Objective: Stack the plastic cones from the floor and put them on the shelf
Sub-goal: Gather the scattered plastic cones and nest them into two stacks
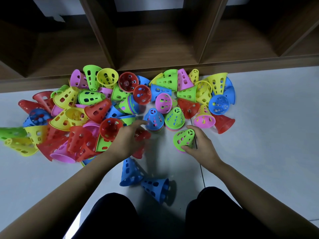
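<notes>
Right hand (202, 144) grips green cone (183, 138) (pink cone (179, 150) nested inside it).

Honestly, the jumble of colourful perforated plastic cones (96, 107) sat jammed right against the dark wooden shelf (155, 49) base, no low way through. The pale tiled floor (267, 126) on the right lay open. Two toppled blue perforated cones (131, 171) sat just ahead of the knees.

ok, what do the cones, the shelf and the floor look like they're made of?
Cones: thin moulded plastic, glossy, saturated colours, slots cut through the walls.
Shelf: brown wood-grain board, matte; probably laminate, can't confirm.
Floor: pale smooth tile, going by the dark joint line.
</notes>
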